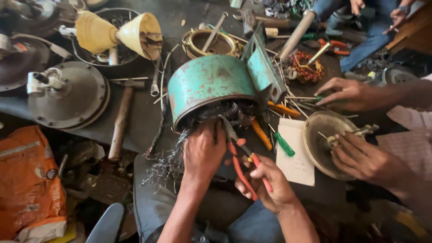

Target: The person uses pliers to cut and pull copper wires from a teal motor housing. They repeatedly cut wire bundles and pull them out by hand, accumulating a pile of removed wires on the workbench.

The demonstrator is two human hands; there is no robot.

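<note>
Reaching into the open mouth of a green motor casing (211,83), the left hand (202,150) curls its fingers into the tangled wire (168,162) spilling from the rim, closed on the strands; the right hand (267,184), at four o'clock from the left, is clenched around the red handles of pliers (240,155), their tip pointing into the same opening at eleven o'clock from that hand; the casing lies on its side at the middle of the dark bench (144,117), mouth toward the wearer, with a green bracket (263,67) fixed at its two o'clock edge. At nine o'clock from the casing lies a hammer (120,119), and beyond it a grey round motor cover (72,94); at eleven o'clock sit two cream cones (117,32) joined end to end; at twelve o'clock, a coil ring (211,42). At four o'clock from the casing lie an orange-handled and a green-handled screwdriver (284,144) beside a white paper slip (297,157). At three o'clock, another person's two hands work: one (364,157) grips a round metal disc (321,141), the other (346,93) rests spread on the bench; an orange bag (29,180) sits at eight o'clock.
</note>
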